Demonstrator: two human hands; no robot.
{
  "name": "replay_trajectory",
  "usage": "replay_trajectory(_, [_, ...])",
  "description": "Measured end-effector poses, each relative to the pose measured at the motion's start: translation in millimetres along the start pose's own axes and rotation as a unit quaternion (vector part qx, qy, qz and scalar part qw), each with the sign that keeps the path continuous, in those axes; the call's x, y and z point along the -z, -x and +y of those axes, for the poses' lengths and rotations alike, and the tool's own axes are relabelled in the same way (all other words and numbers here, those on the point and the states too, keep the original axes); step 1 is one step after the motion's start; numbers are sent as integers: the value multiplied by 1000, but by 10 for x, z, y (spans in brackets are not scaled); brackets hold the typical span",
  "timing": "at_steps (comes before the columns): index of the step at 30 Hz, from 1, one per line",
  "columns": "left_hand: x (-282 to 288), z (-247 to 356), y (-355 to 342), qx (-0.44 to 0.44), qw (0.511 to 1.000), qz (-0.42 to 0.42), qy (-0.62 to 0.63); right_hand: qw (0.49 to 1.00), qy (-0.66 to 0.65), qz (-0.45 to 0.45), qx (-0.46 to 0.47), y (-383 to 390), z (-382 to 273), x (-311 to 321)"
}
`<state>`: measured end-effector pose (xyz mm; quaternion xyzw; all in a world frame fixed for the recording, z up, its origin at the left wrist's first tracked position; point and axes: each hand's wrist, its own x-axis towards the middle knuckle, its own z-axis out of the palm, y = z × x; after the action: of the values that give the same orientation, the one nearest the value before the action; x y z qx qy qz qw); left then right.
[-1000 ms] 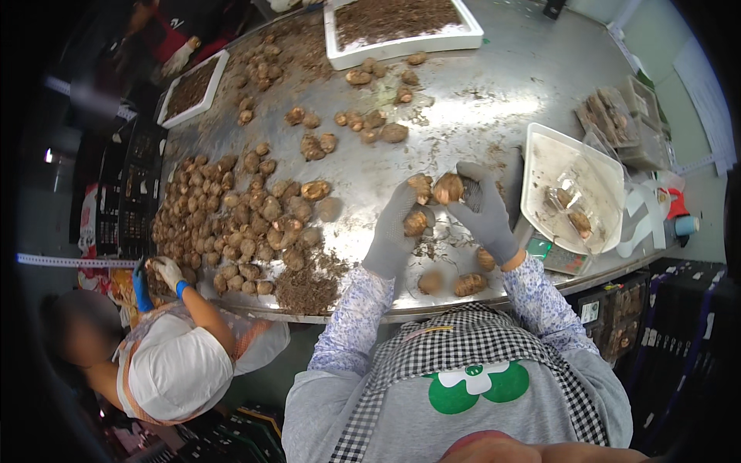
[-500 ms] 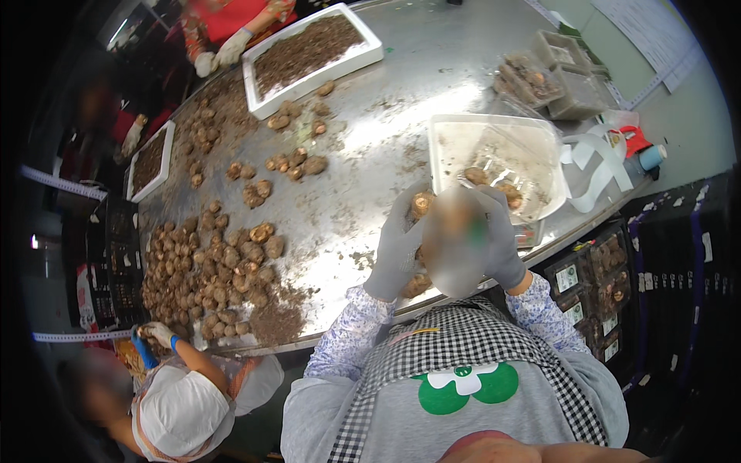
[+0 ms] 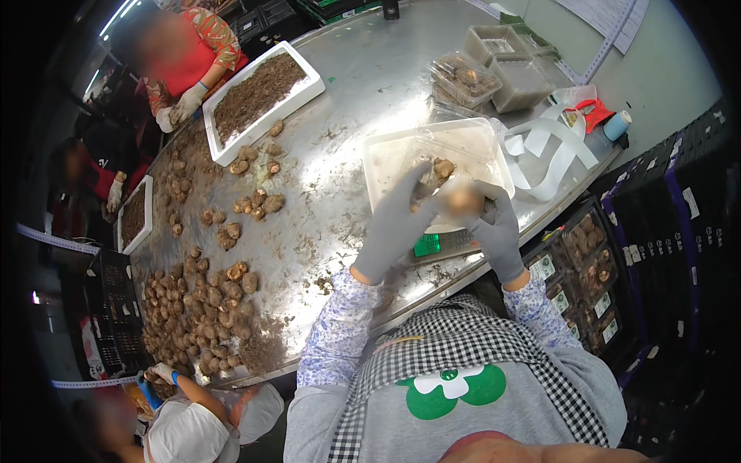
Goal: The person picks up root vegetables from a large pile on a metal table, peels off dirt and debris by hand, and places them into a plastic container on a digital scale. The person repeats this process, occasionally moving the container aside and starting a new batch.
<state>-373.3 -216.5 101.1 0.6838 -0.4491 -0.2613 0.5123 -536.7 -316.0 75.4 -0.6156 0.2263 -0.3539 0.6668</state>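
My grey-gloved left hand is closed around small brown taro corms, which show only in part between its fingers and thumb. Facing it, my grey-gloved right hand curls around another taro. A blurred patch between the hands hides part of what they hold. Both hands are over the near part of a white plastic tray. In the tray lies a clear plastic box with a taro at it. A scale with a green display sits under the tray.
A taro heap covers the table's left side. White foam boxes of soil stand farther off, beside co-workers. Clear boxes, white ribbon and a red tool lie at right. Black crates stand beyond the table edge.
Both hands have moved forward from the table's near edge to above the white tray, carrying taros. The scale's green display has come into plain sight. The view has shifted.
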Motion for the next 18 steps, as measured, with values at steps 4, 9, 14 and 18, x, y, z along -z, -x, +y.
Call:
replay_trajectory(4, [-86,-161,217,107,963,-119,218,994,47,-72,63,-15,89,-30])
replay_trajectory(9, [-24,-179,539,150,930,-6,336,979,107,-101,139,25,56,-343])
replay_trajectory(14, [192,-367,921,172,906,77,379,938,162,-94,293,-25,107,-852])
replay_trajectory(18, [366,-455,1236,113,932,165,302,985,64,-150,59,-169,302,-1180])
